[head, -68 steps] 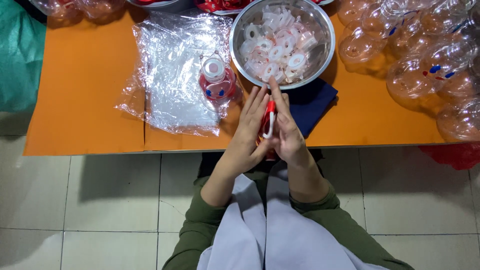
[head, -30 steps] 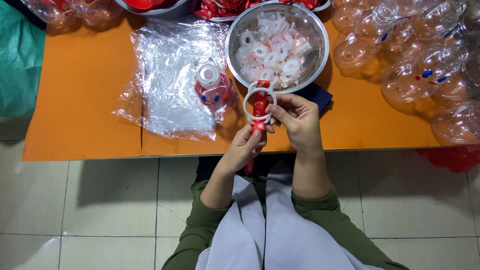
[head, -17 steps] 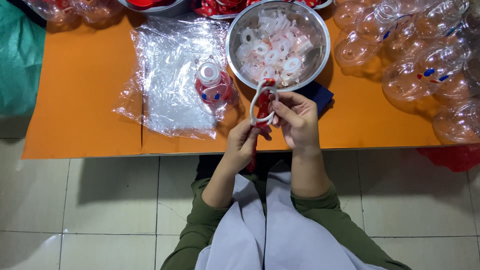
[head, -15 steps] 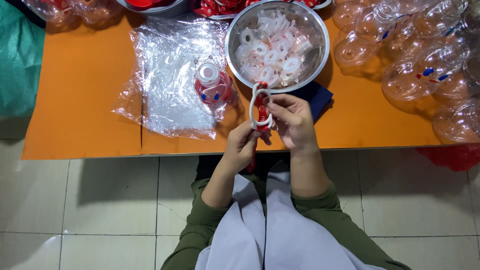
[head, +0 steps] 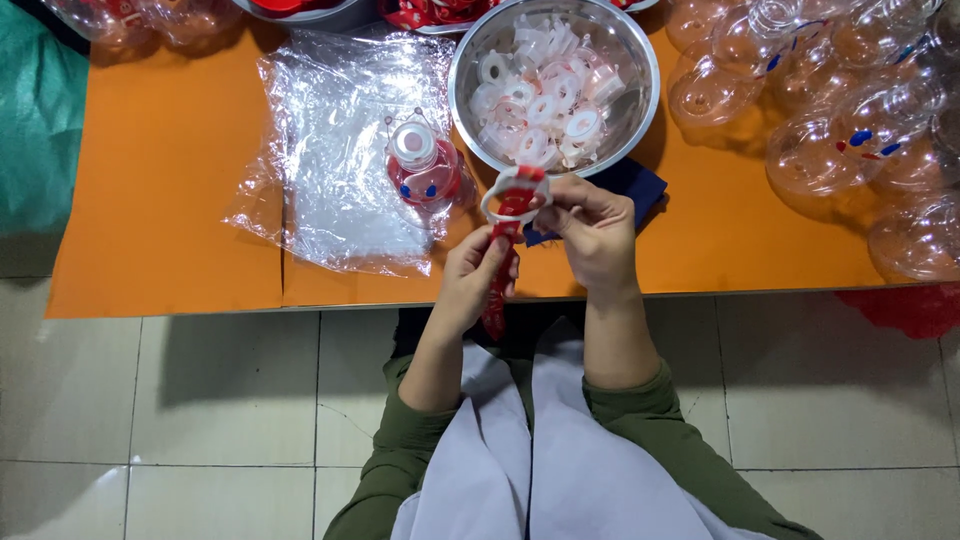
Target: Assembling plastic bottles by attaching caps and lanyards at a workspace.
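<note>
My left hand (head: 475, 275) grips a red strap (head: 497, 280) that hangs down over the table's front edge. My right hand (head: 595, 228) pinches a white plastic ring (head: 515, 192) at the strap's upper end, where the strap passes through it. Both hands are held close together just in front of a metal bowl (head: 640, 60) filled with several white plastic rings. A finished clear bottle with red filling and a white cap (head: 422, 170) lies to the left of my hands on a sheet of clear plastic bags (head: 335, 140).
The orange table (head: 160, 200) has several clear plastic bottles (head: 850, 110) piled at the right. A dark blue cloth (head: 630, 185) lies under the bowl. A green bag (head: 35, 120) sits at the left, tiled floor (head: 200, 400) below, and red items along the far edge.
The hands rose from the table edge toward the bowl. A white ring was brought onto the top of the red strap, and the right hand shifted its grip on it.
</note>
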